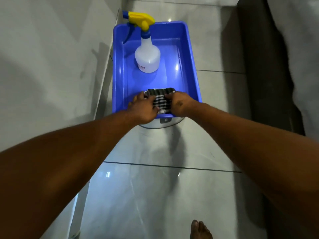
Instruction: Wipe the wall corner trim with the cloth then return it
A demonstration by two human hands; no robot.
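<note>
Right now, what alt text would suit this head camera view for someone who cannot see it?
Both hands, left hand and right hand, grip a striped cloth at the near end of a blue plastic tub. A white spray bottle with a yellow trigger stands upright in the tub, on a glossy tiled floor beside a wall.

Cloth (161,99) black-white striped; tub (189,54) blue; sprayer (141,18) yellow.

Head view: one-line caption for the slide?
Both hands, left hand and right hand, grip a striped cloth at the near end of a blue tub holding a spray bottle.
</note>
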